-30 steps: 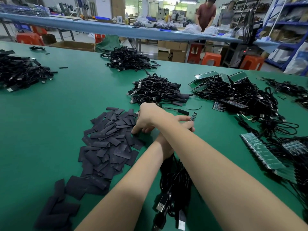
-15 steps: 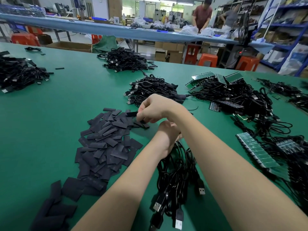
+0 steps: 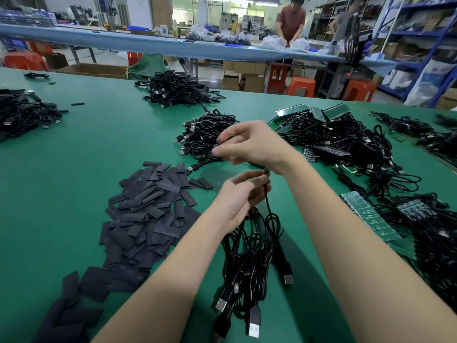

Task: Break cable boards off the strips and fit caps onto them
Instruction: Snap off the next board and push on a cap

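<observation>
My left hand [image 3: 241,198] grips the top of a bundle of black USB cables [image 3: 252,258], whose plugs hang down toward the near edge. A small board end shows above its fingers. My right hand [image 3: 254,144] is raised just above the left one, its fingertips pinching a small dark piece that looks like a black cap; motion blur hides the detail. A heap of flat black caps [image 3: 148,214] lies on the green table [image 3: 74,169] to the left of both hands. Green board strips [image 3: 368,215] lie among cables at the right.
Piles of black cables sit behind the hands [image 3: 205,134], farther back [image 3: 178,89] and at the far left [image 3: 22,115]. More strips with cables [image 3: 329,134] crowd the right side. A person [image 3: 291,21] works at a blue bench beyond the table.
My right hand has lifted off the cap heap and moved up and right, above the left hand. The left hand has risen with the cable bundle.
</observation>
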A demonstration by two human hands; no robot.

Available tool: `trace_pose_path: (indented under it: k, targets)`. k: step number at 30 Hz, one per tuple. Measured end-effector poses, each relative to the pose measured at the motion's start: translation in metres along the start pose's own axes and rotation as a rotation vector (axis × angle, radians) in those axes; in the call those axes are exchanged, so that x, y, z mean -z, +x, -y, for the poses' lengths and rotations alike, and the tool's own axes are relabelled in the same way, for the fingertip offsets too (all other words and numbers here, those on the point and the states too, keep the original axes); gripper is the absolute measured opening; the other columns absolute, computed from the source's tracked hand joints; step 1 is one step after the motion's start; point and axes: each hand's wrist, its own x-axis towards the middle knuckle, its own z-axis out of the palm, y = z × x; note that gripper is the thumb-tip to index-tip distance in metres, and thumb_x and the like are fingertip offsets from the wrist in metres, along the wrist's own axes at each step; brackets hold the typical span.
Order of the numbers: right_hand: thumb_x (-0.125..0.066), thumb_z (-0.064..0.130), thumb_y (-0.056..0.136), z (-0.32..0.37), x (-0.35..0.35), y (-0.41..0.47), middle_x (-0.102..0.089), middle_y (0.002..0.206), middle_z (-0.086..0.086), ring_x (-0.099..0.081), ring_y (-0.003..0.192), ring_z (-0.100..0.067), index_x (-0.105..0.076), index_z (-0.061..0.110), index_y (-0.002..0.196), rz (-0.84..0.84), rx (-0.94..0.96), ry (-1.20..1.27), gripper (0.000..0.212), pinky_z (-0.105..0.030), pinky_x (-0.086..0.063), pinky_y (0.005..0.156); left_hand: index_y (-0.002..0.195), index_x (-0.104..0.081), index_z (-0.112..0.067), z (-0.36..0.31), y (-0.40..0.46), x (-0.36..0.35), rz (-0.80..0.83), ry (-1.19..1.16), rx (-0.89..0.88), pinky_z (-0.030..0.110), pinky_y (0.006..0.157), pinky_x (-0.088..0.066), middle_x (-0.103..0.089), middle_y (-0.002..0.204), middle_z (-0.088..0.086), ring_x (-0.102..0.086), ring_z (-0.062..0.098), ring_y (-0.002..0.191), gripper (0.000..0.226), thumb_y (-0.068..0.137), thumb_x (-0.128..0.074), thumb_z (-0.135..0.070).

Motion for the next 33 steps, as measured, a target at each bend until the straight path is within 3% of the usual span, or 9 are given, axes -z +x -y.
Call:
trace_pose_path:
  k: [5,10,18,23,33]
  targets:
    - [-0.079,0.006,0.084,-0.043,0.039,-0.033,-0.076,0.086,-0.007,-0.072,0.079,-0.015,-0.074,0.002,0.106,-0.313,0.058,0.488,0.023,-0.019,-0.055,0.073,0.104,-0.065,-0.005,-0.004,-0.003,0.002,0.104,-0.006,0.024,0.019,0.067,-0.057,-0.073,0.083,0.006,-0.069,0.011,0.070,0.011,0.095,-0.062,-0.001]
    - [-0.079,0.008,0.077,-0.079,0.037,-0.053,-0.075,0.084,-0.009,-0.070,0.077,-0.015,-0.076,0.006,0.090,-0.418,0.014,0.726,0.013,-0.021,-0.056,0.079,0.098,-0.061,-0.009,-0.008,-0.007,0.003,0.141,-0.009,0.068,0.018,0.065,-0.057,-0.073,0.079,0.003,-0.069,0.009,0.068,0.005,0.095,-0.061,-0.004]
    - [-0.078,0.011,0.070,-0.081,0.029,-0.056,-0.077,0.086,-0.007,-0.072,0.077,-0.011,-0.073,0.003,0.094,-0.390,0.008,0.820,0.025,-0.019,-0.057,0.076,0.096,-0.060,-0.010,-0.009,-0.007,0.003,0.148,-0.010,0.078,0.017,0.065,-0.057,-0.073,0.079,0.002,-0.069,0.008,0.068,0.005,0.096,-0.060,-0.005]
    - [-0.077,0.008,0.075,-0.079,0.030,-0.057,-0.077,0.087,-0.008,-0.072,0.080,-0.012,-0.073,0.004,0.094,-0.402,0.019,0.817,0.020,-0.020,-0.057,0.078,0.092,-0.061,-0.012,-0.009,-0.007,0.004,0.158,-0.011,0.067,0.018,0.066,-0.057,-0.073,0.082,0.003,-0.069,0.008,0.069,0.006,0.093,-0.064,-0.007]
    - [-0.084,0.013,0.066,-0.077,0.035,-0.061,-0.075,0.089,-0.015,-0.072,0.082,-0.018,-0.077,0.006,0.089,-0.338,0.022,0.747,0.025,-0.024,-0.057,0.080,0.086,-0.059,-0.013,-0.020,-0.011,0.007,0.178,0.153,0.018,0.020,0.064,-0.055,-0.074,0.088,0.012,-0.069,0.014,0.069,0.023,0.072,-0.077,-0.011]
